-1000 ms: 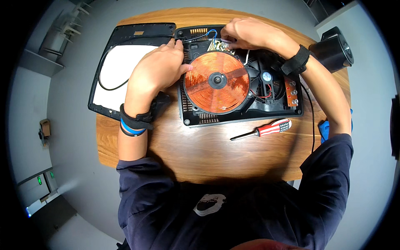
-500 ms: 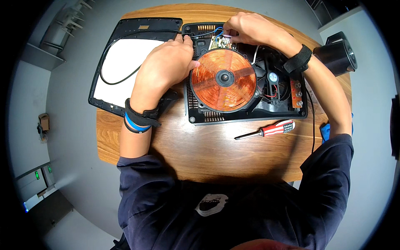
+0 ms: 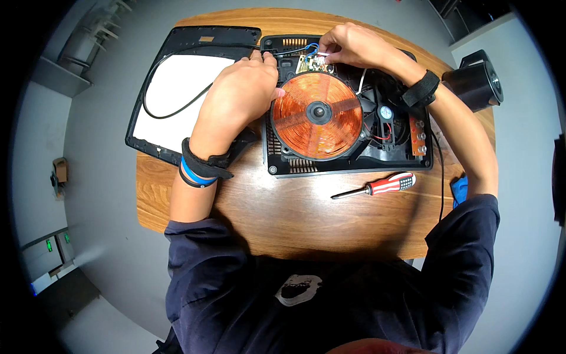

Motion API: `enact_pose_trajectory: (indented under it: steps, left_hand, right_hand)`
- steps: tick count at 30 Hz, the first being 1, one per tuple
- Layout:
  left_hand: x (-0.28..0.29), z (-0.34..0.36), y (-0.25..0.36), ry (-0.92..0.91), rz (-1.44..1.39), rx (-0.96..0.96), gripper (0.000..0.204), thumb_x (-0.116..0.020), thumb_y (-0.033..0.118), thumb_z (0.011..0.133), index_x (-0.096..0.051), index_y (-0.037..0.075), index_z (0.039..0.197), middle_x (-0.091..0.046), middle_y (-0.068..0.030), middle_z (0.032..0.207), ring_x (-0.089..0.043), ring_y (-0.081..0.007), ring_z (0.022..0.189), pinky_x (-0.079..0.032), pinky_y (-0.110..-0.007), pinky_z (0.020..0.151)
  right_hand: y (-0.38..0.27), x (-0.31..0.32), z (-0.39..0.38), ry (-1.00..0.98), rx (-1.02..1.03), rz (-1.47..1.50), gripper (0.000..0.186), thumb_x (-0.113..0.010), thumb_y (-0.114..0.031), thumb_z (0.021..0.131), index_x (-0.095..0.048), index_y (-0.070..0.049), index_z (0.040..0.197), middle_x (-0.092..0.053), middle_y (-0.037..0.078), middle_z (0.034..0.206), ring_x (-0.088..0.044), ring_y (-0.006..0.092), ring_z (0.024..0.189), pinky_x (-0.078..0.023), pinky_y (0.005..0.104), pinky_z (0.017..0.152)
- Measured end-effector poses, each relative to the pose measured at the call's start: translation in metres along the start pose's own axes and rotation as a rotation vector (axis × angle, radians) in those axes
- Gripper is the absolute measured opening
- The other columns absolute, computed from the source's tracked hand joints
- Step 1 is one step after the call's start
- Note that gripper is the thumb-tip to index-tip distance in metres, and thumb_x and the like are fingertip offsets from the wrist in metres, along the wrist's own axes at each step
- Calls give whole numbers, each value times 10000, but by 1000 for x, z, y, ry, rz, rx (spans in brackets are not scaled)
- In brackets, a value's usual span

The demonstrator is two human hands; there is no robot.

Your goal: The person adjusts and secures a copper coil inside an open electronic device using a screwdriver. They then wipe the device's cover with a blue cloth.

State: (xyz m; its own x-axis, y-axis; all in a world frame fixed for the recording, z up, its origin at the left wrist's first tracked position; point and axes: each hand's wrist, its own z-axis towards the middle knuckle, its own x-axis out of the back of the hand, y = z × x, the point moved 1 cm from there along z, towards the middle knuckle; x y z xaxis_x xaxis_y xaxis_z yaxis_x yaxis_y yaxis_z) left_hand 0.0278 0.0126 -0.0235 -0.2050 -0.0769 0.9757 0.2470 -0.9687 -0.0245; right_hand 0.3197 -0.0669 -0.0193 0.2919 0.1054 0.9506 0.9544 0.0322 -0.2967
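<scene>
An opened black appliance housing [image 3: 300, 166] holds a round copper coil [image 3: 295, 124], a fan [image 3: 386, 124] and a circuit board [image 3: 308, 65] with blue and white wires. My left hand [image 3: 240, 94] rests with fingers stretched out at the housing's upper left, near a black cable [image 3: 161, 116], its thumb beside the coil. My right hand [image 3: 351, 46] is pinched on a small pale wire piece [image 3: 322, 55] at the board above the coil. At the left lies the detached lid [image 3: 151, 53] with a white inner panel [image 3: 171, 94].
A red-and-white screwdriver [image 3: 389, 183] lies in front of the housing on the wooden table [image 3: 277, 218]. A black kettle [image 3: 474, 88] stands at the right, and a blue item [image 3: 458, 186] lies by my right forearm. Pale furniture [image 3: 103, 41] is in the background.
Housing and lid appear slightly farther right in the view than a second ago. My left hand has shifted right with them; my right fingers still pinch at the board with a small movement.
</scene>
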Motion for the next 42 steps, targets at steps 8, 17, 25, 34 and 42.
enact_pose_trajectory:
  steps: [8, 17, 25, 34, 42]
  left_hand:
    - [9, 7, 0, -245, -11, 89, 769, -736, 439, 1099, -569, -158, 1553, -684, -385, 1504, -697, -458, 1401, -566, -488, 1199]
    - [22, 4, -5, -220, -89, 18, 708, -741, 423, 1110, -586, -31, 1630, -542, -372, 1681, -549, -479, 1574, -500, -491, 1293]
    - [1, 22, -5, -239, -178, 37, 632, -696, 437, 1149, -594, 88, 1665, -454, -326, 1775, -441, -475, 1659, -440, -510, 1341]
    - [6, 24, -9, -320, -123, 46, 582, -670, 494, 1154, -708, 65, 1546, -516, -299, 1732, -438, -455, 1659, -442, -499, 1335]
    - [39, 11, -1, -297, -203, -30, 428, -807, 305, 1053, -764, 33, 1381, -764, -221, 1407, -710, -447, 1320, -579, -498, 1149]
  right_hand:
    - [5, -4, 0, -81, 41, 19, 302, -863, -181, 1016, -823, 3, 1253, -867, 166, 1108, -839, 311, 1060, -654, 426, 948]
    - [-5, 35, -103, -26, 70, -18, 588, -771, -342, 1116, -592, -79, 1610, -686, 203, 1563, -648, 393, 1478, -539, 487, 1237]
    - [-27, 36, -221, -142, -181, -110, 955, -934, -365, 912, -504, -172, 1743, -329, 219, 1875, -338, 466, 1720, -402, 571, 1373]
    - [-18, 22, -232, -131, -125, -27, 1037, -990, -247, 794, -539, -111, 1718, -270, 186, 1907, -269, 435, 1756, -352, 562, 1412]
    - [-30, 30, -233, -136, -105, -2, 1055, -1011, -92, 676, -621, -131, 1655, -331, 149, 1889, -340, 426, 1727, -396, 548, 1403]
